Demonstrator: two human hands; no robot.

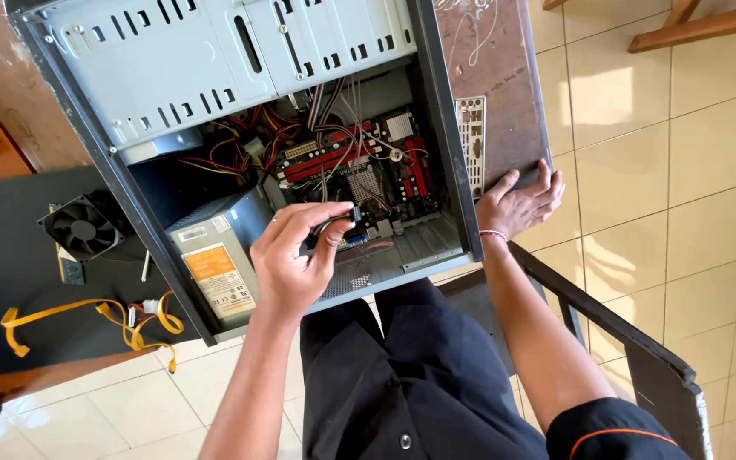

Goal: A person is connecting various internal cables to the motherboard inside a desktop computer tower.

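Note:
An open grey computer case [447, 128] lies on its side on a table, showing a dark motherboard [375, 175] with red slots and bundles of coloured wires. My left hand [296, 255] reaches into the case and pinches a small black cable connector [353, 215] between thumb and fingers, just above the board's lower edge. A silver power supply [215, 251] with an orange label sits left of that hand. My right hand [519, 203] rests flat on the brown table edge beside the case's rear wall, fingers spread, holding nothing.
A loose black fan [83, 227] and yellow flat cables [95, 319] lie on a black panel [10, 255] to the left. A silver port shield [470, 140] lies on the brown table [504, 77]. A black chair arm [615, 328] runs at lower right; tiled floor [683, 170] beyond.

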